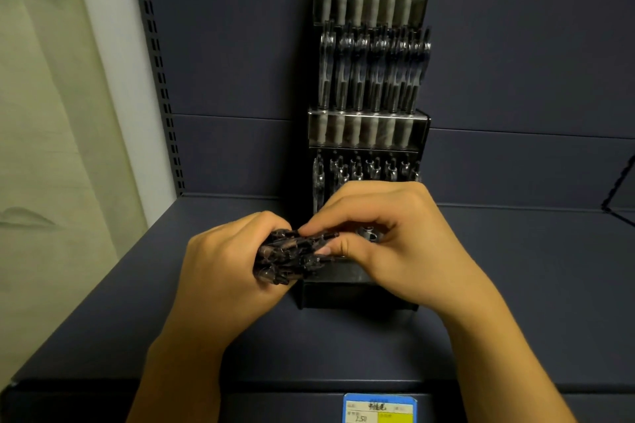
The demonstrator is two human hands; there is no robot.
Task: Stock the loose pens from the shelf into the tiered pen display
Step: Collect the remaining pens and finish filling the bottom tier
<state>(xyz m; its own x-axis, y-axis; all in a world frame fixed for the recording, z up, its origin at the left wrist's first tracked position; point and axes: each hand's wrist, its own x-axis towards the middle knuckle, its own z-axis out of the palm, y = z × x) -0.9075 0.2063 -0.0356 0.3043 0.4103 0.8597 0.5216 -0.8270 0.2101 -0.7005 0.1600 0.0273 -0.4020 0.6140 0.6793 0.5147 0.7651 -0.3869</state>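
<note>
Mostly stocked | tiered pen display [369,123] upper tiers full, front tier part-filled | left hand [223,268] gripping pen bundle [288,256] at 9 o'clock | right hand [388,244] pinching one pen off it | bundle left to slot

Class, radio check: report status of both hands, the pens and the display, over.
Left hand grips bundle of pens. Right hand pinches one pen from bundle. Tiered pen display upper tiers stocked. Right hand hides front tier.

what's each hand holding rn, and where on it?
Left hand grips a bundle of pens around the barrels. Right hand pinches the end of one pen in that bundle.
</note>
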